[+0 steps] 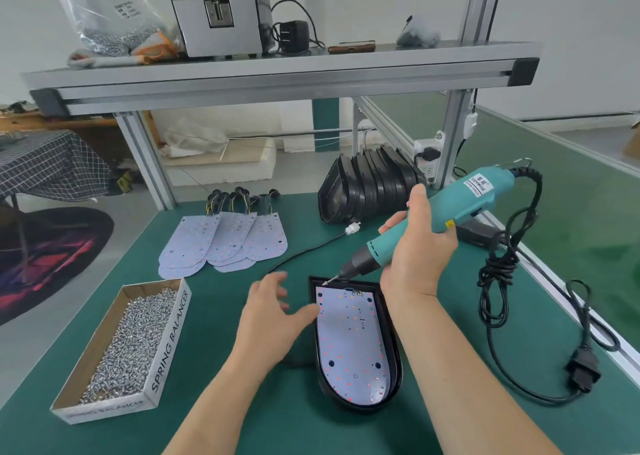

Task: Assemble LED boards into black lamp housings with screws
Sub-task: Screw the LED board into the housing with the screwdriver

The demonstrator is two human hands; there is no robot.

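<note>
One LED board [349, 343] sat in a black housing [396, 361] on the bench [242, 420], the right hand [419, 246] with its grip clamped on the screwdriver [460, 201] at the top corner, the left hand [273, 312] with its grip apart beside it, while spare boards [221, 243] and stacked housings [367, 184] seemingly awaited assembly.

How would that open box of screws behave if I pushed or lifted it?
Probably heavy for its size: the box of screws is nearly full of metal. Its cardboard walls may flex when lifted. Low and wide, it should slide rather than tip.
</note>
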